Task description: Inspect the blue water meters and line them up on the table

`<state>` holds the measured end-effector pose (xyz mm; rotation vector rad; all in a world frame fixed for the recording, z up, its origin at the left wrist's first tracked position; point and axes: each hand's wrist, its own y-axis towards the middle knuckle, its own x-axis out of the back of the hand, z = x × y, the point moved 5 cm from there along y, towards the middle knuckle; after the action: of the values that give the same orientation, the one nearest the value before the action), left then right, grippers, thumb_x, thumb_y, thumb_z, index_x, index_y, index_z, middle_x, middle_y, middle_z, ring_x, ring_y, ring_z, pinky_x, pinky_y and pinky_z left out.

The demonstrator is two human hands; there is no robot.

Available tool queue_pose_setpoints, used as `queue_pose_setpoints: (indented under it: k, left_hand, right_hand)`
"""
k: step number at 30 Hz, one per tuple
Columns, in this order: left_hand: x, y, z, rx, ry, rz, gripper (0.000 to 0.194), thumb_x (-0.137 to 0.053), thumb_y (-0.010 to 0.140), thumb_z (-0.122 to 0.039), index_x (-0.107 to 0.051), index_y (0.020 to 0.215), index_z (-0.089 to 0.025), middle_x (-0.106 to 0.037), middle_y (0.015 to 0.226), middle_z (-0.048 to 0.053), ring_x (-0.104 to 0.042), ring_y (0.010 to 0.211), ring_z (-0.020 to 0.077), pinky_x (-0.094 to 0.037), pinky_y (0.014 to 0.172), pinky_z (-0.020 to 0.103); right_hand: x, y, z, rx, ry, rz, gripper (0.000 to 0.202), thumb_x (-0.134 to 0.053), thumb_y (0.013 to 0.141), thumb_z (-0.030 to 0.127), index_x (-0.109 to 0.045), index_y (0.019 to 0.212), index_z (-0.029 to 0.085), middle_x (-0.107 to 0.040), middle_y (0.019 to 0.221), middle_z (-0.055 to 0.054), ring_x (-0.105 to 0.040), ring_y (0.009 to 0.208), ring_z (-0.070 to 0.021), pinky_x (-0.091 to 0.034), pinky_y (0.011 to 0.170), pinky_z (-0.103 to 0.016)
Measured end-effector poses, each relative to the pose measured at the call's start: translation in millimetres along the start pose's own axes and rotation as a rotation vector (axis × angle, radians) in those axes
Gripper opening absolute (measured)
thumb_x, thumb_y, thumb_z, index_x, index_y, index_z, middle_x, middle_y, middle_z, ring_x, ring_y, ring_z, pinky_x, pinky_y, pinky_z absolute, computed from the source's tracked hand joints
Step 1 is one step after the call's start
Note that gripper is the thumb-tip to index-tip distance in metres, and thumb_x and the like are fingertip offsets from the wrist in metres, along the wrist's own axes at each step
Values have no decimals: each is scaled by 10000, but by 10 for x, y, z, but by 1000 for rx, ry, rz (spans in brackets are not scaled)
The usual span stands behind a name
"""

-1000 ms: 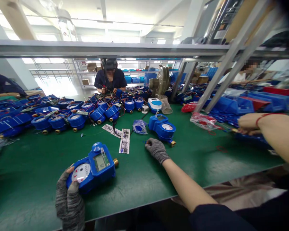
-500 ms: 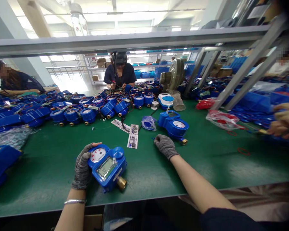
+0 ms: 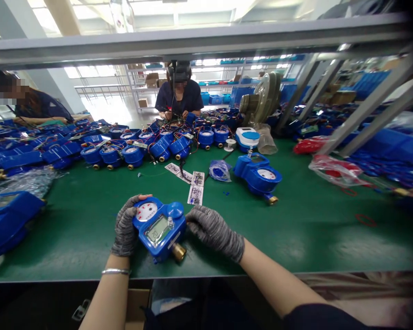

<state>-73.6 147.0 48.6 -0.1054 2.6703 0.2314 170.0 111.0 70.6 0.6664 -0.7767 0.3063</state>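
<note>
A blue water meter [image 3: 161,231] with a round dial, a lit display and a brass fitting rests tilted on the green table. My left hand [image 3: 126,224], in a grey fingerless glove, grips its dial end. At the meter's right side is my right hand [image 3: 211,229], gloved alike, its fingers pinched together close to the casing. Anything between those fingertips is hidden. Small blue bits [image 3: 226,193] lie beyond the right hand, near a clear bag of blue parts [image 3: 220,170].
A second meter [image 3: 259,176] stands to the right, with printed label sheets [image 3: 195,195] near the middle. Rows of meters [image 3: 132,156] line the back, before a co-worker [image 3: 179,96]. A metal blower [image 3: 265,98] and red bags [image 3: 335,169] are at the right; another meter [image 3: 12,224] sits left.
My right hand has moved left and towards me, from beside the second meter to the held meter's side. My left hand keeps its hold. The whole view has shifted slightly.
</note>
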Motion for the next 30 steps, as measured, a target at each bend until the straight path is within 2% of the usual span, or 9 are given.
queue_pose_setpoints:
  k: [6, 13, 18, 20, 22, 24, 26, 28, 30]
  left_hand:
    - [-17, 2, 1, 2, -10, 5, 407, -723, 673, -356, -672, 1015, -141, -700, 1116, 129, -666, 953, 259, -537, 829, 354]
    - [-29, -12, 10, 47, -31, 22, 374, -688, 703, -334, -663, 1021, -137, -687, 1137, 146, -666, 930, 267, -543, 794, 369]
    - [-46, -15, 17, 63, -47, 21, 366, -677, 715, -345, -669, 1018, -139, -687, 1140, 146, -665, 935, 277, -546, 778, 372]
    - [-41, -21, 13, 62, -53, 7, 379, -696, 695, -352, -676, 1008, -139, -694, 1129, 142, -666, 935, 276, -546, 776, 363]
    - [-29, -37, 11, 59, -56, -13, 387, -712, 680, -353, -682, 1003, -142, -697, 1126, 138, -668, 929, 274, -547, 772, 357]
    - [-17, -60, 10, 51, -56, -29, 391, -712, 685, -360, -683, 1012, -148, -698, 1130, 132, -670, 927, 271, -545, 777, 358]
    - [-11, -80, 7, 36, -55, -38, 395, -709, 692, -367, -681, 1021, -150, -696, 1135, 130, -668, 942, 272, -541, 796, 362]
    - [-14, -92, -1, 17, -51, -43, 397, -709, 694, -366, -677, 1024, -149, -695, 1131, 128, -666, 947, 265, -535, 809, 359]
    - [-26, -95, -11, 1, -48, -44, 387, -705, 696, -354, -673, 1022, -148, -698, 1117, 126, -667, 931, 255, -534, 804, 356]
  right_hand:
    - [-47, 50, -7, 52, 13, 25, 222, -455, 975, 270, -656, 983, 178, -646, 915, -95, -583, 834, -209, -491, 782, -346]
    - [-78, -94, 30, 229, 35, 97, 212, -492, 951, 238, -659, 1068, 182, -650, 982, -117, -583, 892, -216, -504, 789, -340]
    - [-23, -207, 94, 279, -12, 212, 302, -484, 939, 206, -639, 1198, 201, -672, 1079, -142, -597, 968, -252, -468, 912, -441]
    - [15, -179, 72, 193, 102, 253, 298, -477, 947, 223, -648, 1190, 209, -667, 1111, -127, -596, 1020, -248, -464, 939, -430]
    - [6, -116, -7, -4, 313, 273, 275, -501, 943, 267, -654, 1163, 208, -666, 1106, -99, -608, 1021, -230, -491, 911, -386]
    - [-94, -64, -114, -292, 576, 301, 254, -540, 915, 339, -657, 1079, 184, -682, 990, -81, -648, 874, -210, -539, 777, -346]
    - [-248, -44, -170, -563, 807, 349, 258, -579, 864, 396, -637, 950, 159, -669, 809, -56, -628, 641, -176, -530, 589, -304]
    - [-372, -27, -152, -725, 965, 391, 247, -607, 811, 396, -604, 850, 152, -629, 687, -30, -557, 487, -134, -480, 477, -263]
    - [-427, -2, -105, -783, 1039, 398, 205, -627, 762, 347, -598, 812, 151, -621, 663, -25, -535, 455, -116, -463, 456, -245]
